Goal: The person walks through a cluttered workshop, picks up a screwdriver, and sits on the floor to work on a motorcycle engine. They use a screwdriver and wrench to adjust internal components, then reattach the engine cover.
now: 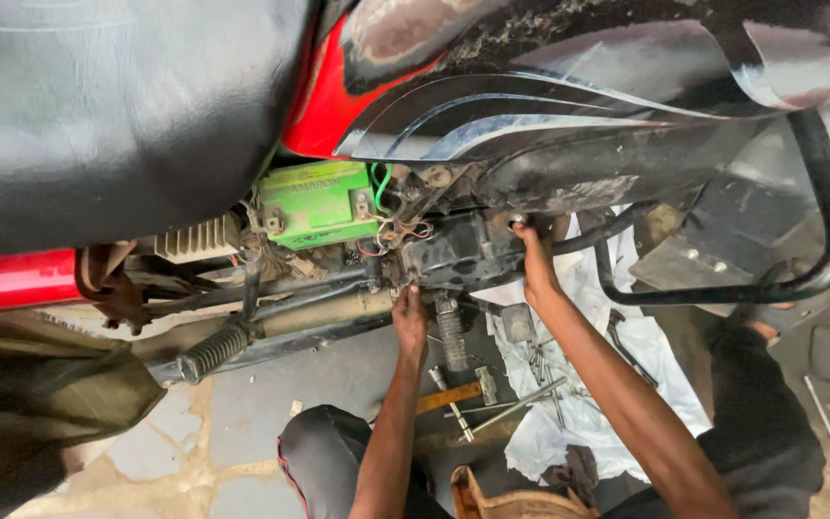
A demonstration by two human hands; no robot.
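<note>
Under the green battery, both hands touch the motorcycle frame.

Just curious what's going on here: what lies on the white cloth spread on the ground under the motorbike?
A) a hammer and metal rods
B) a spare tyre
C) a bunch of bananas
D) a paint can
A: a hammer with a wooden handle lies at the edge of the white cloth beside thin metal rods.
</note>
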